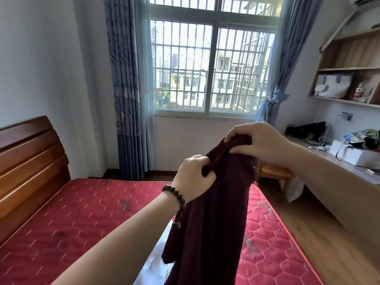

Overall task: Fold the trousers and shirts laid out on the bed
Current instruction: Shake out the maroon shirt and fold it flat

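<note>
Red mattress (86,219) below; dark maroon garment (213,212) held up above its near right part — left hand (193,177) and right hand (257,140) both gripping the top edge. Probably straightening before folding; next, lay flat.

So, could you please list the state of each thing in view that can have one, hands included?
left hand: gripping the garment's upper edge
right hand: pinching the garment's top
dark red garment: held up in the air, hanging over the mattress, not yet folded
left curtain: hanging loose
right curtain: tied back in a knot
window: cannot tell whether open or closed
mattress: bare, no sheet
</note>
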Demonstrator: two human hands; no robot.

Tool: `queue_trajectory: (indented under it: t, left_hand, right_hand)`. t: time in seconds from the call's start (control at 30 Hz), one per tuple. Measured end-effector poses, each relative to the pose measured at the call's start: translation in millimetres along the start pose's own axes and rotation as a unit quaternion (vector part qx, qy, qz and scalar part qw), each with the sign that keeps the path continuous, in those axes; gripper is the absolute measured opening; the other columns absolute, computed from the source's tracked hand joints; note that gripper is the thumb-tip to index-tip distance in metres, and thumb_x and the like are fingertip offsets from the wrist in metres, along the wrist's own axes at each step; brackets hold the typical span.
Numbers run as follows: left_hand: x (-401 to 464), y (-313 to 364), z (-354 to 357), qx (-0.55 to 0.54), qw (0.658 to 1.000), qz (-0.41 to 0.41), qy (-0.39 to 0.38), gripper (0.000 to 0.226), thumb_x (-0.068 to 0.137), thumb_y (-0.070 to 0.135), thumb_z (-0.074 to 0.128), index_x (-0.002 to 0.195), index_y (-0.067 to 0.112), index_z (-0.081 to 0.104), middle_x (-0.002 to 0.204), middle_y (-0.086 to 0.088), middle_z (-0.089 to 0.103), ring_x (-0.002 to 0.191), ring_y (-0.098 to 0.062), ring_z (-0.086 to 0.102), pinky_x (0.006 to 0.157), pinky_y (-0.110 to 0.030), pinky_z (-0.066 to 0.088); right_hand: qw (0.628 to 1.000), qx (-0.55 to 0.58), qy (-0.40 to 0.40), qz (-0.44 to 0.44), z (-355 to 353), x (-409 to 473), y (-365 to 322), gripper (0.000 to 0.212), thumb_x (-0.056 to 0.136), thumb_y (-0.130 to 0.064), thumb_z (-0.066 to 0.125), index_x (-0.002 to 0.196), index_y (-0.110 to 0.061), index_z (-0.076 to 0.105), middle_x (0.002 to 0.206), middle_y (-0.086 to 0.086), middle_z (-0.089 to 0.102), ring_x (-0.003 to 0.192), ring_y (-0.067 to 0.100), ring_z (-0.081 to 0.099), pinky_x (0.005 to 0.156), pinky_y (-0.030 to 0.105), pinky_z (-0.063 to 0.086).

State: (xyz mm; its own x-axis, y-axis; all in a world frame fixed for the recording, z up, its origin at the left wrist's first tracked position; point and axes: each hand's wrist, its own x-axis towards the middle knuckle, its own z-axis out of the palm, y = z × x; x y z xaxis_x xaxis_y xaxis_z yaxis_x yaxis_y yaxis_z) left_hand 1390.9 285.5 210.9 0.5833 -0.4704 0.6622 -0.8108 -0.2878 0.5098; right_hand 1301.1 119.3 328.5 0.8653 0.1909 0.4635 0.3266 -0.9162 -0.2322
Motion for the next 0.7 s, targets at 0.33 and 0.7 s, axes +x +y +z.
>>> queue_trajectory:
  t: [0.33, 0.7]
  left_hand:
    - [22.8, 12.4, -21.1, -0.12, 0.99, 0.032, -0.065, 0.016, 0.076, 0.011, 0.053, 0.072, 0.004, 0.068, 0.066, 0.006, 0.055, 0.062, -0.004, 0.048, 0.062, -0.016, 0.037]
    - [-5.7, -13.4, -12.7, -0.002, 0.99, 0.074, -0.119, 0.008, 0.075, 0.011, 0.065, 0.069, 0.007, 0.067, 0.065, 0.009, 0.05, 0.059, -0.011, 0.049, 0.061, -0.025, 0.041]
  right_hand:
    - [0.98, 0.007, -0.186, 0.07, -23.5, -9.0, 7.5, 0.012, 0.076, -0.018, 0.08, 0.082, -0.023, 0.071, 0.087, -0.008, 0.071, 0.086, 0.01, 0.065, 0.083, 0.026, 0.05]
    - [0.987, 0.046, -0.062, 0.141, -26.2, -14.1, 13.2, 0.012, 0.075, -0.022, 0.081, 0.069, -0.018, 0.072, 0.064, -0.002, 0.065, 0.062, 0.004, 0.057, 0.065, 0.022, 0.046]
